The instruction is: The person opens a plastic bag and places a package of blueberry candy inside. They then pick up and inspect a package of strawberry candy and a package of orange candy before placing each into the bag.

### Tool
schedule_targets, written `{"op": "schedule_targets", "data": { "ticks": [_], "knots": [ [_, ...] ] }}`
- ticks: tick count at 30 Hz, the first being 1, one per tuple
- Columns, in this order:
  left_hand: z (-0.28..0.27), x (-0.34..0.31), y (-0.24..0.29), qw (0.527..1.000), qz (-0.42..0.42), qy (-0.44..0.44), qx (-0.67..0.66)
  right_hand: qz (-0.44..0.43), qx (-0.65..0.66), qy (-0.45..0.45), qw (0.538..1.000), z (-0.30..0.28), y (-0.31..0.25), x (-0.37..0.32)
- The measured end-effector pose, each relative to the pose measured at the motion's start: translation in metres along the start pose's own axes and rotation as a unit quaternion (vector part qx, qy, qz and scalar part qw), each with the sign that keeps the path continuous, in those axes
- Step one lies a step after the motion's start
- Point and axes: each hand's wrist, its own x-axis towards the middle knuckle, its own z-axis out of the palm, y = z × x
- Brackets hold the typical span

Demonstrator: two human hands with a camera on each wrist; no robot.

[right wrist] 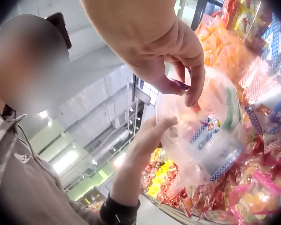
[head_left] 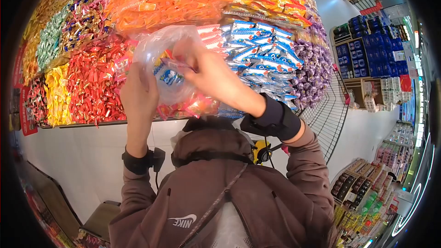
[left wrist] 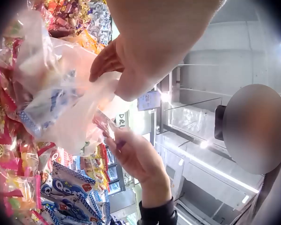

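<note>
My left hand (head_left: pixel 139 89) grips the rim of a clear plastic bag (head_left: pixel 149 46), its thumb over the edge in the right wrist view. The bag hangs open close over the candy display. Blue-and-white candy packets (right wrist: pixel 207 136) show inside it. At the bag's mouth, my right hand (head_left: pixel 211 71) pinches a small shiny wrapped candy (right wrist: pixel 180 85) between thumb and fingers. In the left wrist view the same wrapper (left wrist: pixel 103 121) looks reddish and see-through, right beside the bag's side. Pink-wrapped candies (right wrist: pixel 253 199) lie just below the bag.
Around the bag are heaps of orange packets (head_left: pixel 156 0), red twist-wrapped candies (head_left: pixel 94 82), blue-and-white packets (head_left: pixel 259 50) and purple candies (head_left: pixel 312 71). A wire basket (head_left: pixel 326 119) borders the display at right. Stocked shelves (head_left: pixel 376 55) stand beyond the aisle.
</note>
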Motion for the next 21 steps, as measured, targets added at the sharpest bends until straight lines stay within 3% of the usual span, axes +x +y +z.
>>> {"op": "schedule_targets", "data": {
  "ticks": [1, 3, 5, 8, 9, 11, 14, 17, 20, 21],
  "knots": [
    [0.000, 0.000, -0.003, 0.998, 0.021, 0.016, -0.064, -0.032, 0.014, 0.020, 0.999, 0.008, 0.000, 0.008],
    [-0.004, 0.001, -0.003, 0.971, -0.013, 0.026, -0.238, -0.074, 0.011, 0.063, 0.995, 0.026, -0.004, 0.021],
    [-0.005, 0.003, -0.010, 0.923, -0.025, 0.013, -0.384, -0.095, -0.025, 0.107, 0.989, 0.044, -0.009, 0.031],
    [-0.006, 0.011, -0.013, 0.836, -0.112, 0.017, -0.537, -0.221, -0.102, 0.154, 0.958, 0.059, -0.011, 0.040],
    [-0.006, 0.012, -0.013, 0.818, -0.092, -0.014, -0.568, -0.213, -0.103, 0.072, 0.969, 0.065, -0.003, 0.040],
    [-0.006, 0.013, -0.013, 0.825, -0.104, -0.032, -0.555, -0.189, -0.106, -0.091, 0.972, 0.067, 0.014, 0.036],
    [-0.005, 0.013, -0.015, 0.832, -0.118, -0.054, -0.539, -0.146, -0.073, -0.116, 0.980, 0.048, 0.015, 0.026],
    [-0.003, 0.011, -0.009, 0.844, -0.140, -0.045, -0.515, -0.230, 0.016, -0.012, 0.973, 0.014, 0.009, 0.012],
    [0.000, 0.012, -0.008, 0.841, -0.137, -0.046, -0.521, -0.108, 0.072, -0.002, 0.992, -0.047, -0.013, -0.005],
    [0.000, 0.012, -0.003, 0.827, -0.151, -0.034, -0.540, -0.107, 0.075, 0.057, 0.990, -0.066, -0.008, -0.012]
  ]
}}
